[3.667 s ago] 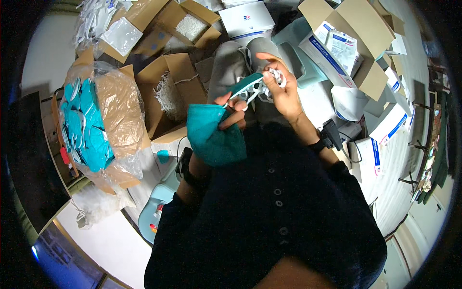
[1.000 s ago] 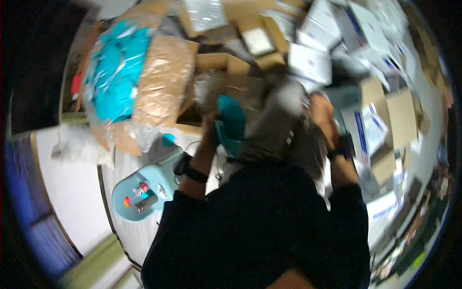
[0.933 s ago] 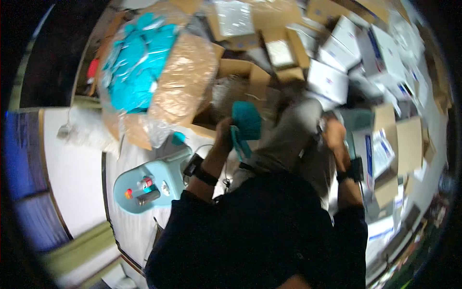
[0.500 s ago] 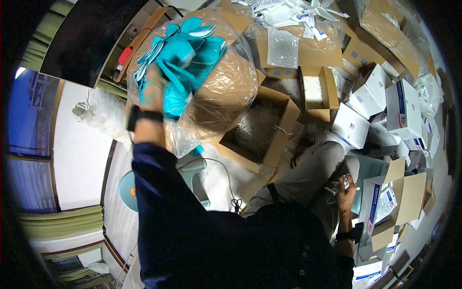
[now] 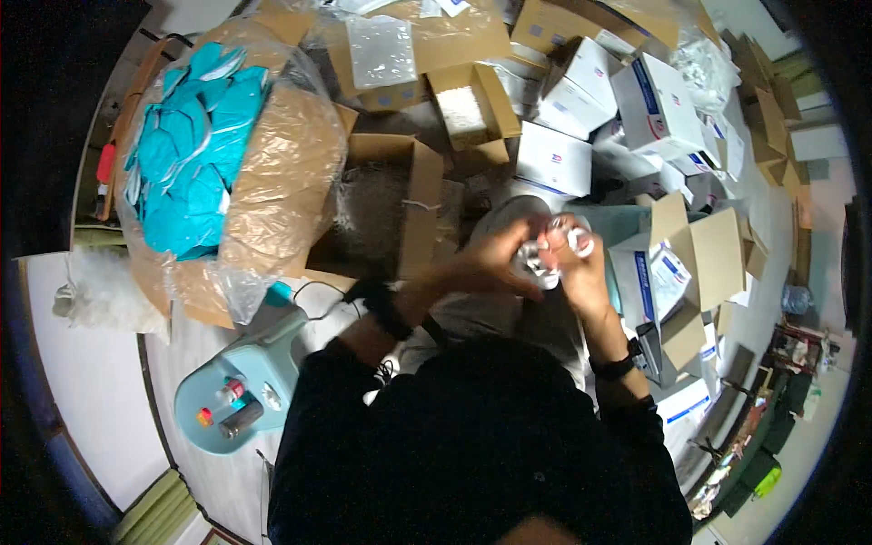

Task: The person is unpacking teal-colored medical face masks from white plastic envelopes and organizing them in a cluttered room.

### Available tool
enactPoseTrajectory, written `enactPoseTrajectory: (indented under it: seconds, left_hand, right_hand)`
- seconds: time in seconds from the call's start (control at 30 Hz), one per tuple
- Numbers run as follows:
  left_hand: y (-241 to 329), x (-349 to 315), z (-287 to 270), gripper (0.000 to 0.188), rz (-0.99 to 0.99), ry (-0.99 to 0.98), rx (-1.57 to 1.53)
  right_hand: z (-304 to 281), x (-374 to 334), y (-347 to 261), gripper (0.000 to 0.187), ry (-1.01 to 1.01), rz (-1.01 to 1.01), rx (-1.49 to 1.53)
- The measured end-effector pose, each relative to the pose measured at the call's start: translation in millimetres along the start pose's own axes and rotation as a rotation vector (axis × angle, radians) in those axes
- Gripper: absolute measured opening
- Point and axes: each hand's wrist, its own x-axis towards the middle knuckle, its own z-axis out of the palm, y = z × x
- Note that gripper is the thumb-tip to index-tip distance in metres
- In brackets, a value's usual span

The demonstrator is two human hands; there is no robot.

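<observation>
- While both hands are meeting in front of the chest, the left hand [image 5: 495, 263] and the right hand [image 5: 572, 268] are pinching a small white bundle [image 5: 545, 259] between their fingertips, the fingers curled tight around it rather than spread.
- The bundle is sitting in the air between the two hands, above the lap and just in front of the open brown carton [image 5: 386, 213]; it is too crumpled and blurred to say exactly what it is.
- The big plastic-lined sack of teal pieces [image 5: 204, 163] is standing well apart to the left, bulging over its rim, and the pale blue machine [image 5: 241, 391] is resting on the floor below it.
- White boxes with blue print [image 5: 554, 159] are crowding the space ahead and to the right, some lying open.
- As a judgement: the bundle is looking light and loose, so a slack pinch is likely to let part of it slide out and drop into the clutter of boxes, where it would be hard to find.
- Pulling the two hands apart too sharply is risking a tear or a tangle in the thin white material.
- An elbow swinging left could be nudging the overfull sack and spilling teal pieces onto the floor.
</observation>
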Motion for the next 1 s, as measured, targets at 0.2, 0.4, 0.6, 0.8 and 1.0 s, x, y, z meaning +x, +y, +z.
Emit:
enactPoseTrajectory:
  seconds: [0.2, 0.4, 0.6, 0.8, 1.0]
  left_hand:
    - [-28, -16, 61, 0.032, -0.572, -0.040, -0.682]
    - [-42, -32, 64, 0.053, -0.386, 0.449, -0.840]
    - [-87, -71, 76, 0.028, -0.404, 0.562, 0.274]
    - [-119, -91, 34, 0.024, -0.504, 0.881, 0.116]
    - [-106, -110, -80, 0.032, -0.570, 0.906, 0.311]
  right_hand:
    - [-17, 5, -56, 0.018, 0.282, -0.207, 0.228]
    - [-8, -17, 68, 0.050, 0.241, 0.263, 0.247]
    - [20, -43, 69, 0.074, -0.160, 0.576, 1.064]
    - [42, -74, 40, 0.066, -0.205, 0.409, 0.500]
    - [-30, -92, 40, 0.053, -0.238, 0.380, 0.166]
